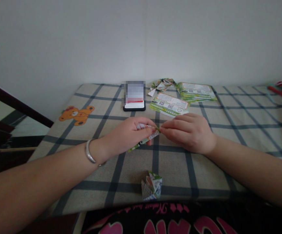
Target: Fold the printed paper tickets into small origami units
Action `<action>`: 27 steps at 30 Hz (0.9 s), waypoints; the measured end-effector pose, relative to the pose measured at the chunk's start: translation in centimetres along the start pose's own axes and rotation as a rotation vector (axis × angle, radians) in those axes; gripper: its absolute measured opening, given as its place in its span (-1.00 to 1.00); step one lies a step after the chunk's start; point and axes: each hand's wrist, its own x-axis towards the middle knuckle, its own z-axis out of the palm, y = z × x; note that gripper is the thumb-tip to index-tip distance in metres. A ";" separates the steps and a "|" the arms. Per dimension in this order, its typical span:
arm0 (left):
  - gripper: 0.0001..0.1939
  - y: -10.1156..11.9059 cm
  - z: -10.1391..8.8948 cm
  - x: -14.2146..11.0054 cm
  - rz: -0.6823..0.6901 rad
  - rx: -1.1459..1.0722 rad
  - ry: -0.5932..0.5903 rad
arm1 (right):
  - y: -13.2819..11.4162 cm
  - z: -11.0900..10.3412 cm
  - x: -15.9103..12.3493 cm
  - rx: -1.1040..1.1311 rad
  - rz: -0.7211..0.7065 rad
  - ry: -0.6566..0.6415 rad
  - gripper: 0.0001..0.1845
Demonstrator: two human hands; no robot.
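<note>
A phone (pixel 134 106) was found on the checked tablecloth (pixel 94 195), and all positions were recorded relative to it. The upper part of its screen was obscured by pixelation.

On the near side of the phone, slightly to its right, a folded paper (pixel 143 141) printed in green and white was observed. It was pinched by the left hand (pixel 128 133), between the thumb and the bent fingers. Its right-hand end was met by the fingertips of the right hand (pixel 191 133). The fingers of that hand were pressed together; its thumb was hidden, so whether the corner was pinched there could not be determined. A silver bracelet (pixel 89 152) was worn on the left wrist.

Farther to the near side of the phone, a small pointed paper piece (pixel 152 186) was noted. Just to the right of the phone, a flat leaflet (pixel 171 103) was laid out. Folded pieces (pixel 164 85) were grouped to the right of the phone's far end, and a leaflet stack (pixel 196 91) was placed farther right. To the phone's left, an orange bear figure (pixel 75 114) was recorded.
</note>
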 end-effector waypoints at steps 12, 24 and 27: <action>-0.82 -0.4 -0.2 0.3 0.089 0.183 0.113 | -0.4 0.0 0.1 0.037 0.048 -0.005 -0.86; -0.89 0.2 0.6 -0.2 0.463 0.641 0.269 | -1.3 1.8 0.9 0.957 0.782 -0.036 -0.95; -0.87 0.2 0.7 -0.3 0.507 0.831 0.289 | -1.5 1.9 1.0 1.024 0.836 -0.055 -0.95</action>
